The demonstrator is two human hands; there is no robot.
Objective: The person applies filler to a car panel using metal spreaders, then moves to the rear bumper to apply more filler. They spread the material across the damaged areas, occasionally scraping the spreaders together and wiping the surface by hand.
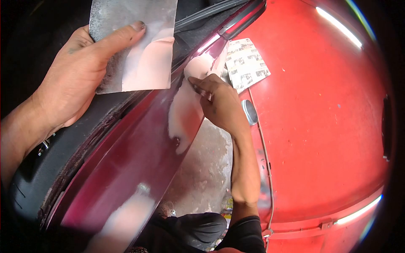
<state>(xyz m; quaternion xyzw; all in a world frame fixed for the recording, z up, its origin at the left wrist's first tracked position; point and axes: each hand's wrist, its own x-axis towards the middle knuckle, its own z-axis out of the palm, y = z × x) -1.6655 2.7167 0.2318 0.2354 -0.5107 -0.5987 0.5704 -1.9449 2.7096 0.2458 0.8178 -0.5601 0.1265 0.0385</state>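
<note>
One head-worn camera looks forward and down, very near a maroon car panel (pixel 126 168). The left hand (pixel 76 80) sits upper left, the right hand (pixel 219 101) at centre.

left hand (pixel 80 76): bare, with dark grime on the knuckles
thumbnail (pixel 138 26): blackened with dirt at the tip
left forearm (pixel 17 135): bare to the frame edge
right hand (pixel 219 105): bare, with dusty smudges and dark marks on its back
right forearm (pixel 244 168): bare, uncovered up to the sleeve
sleeve (pixel 247 234): black, short, plain fabric
</note>
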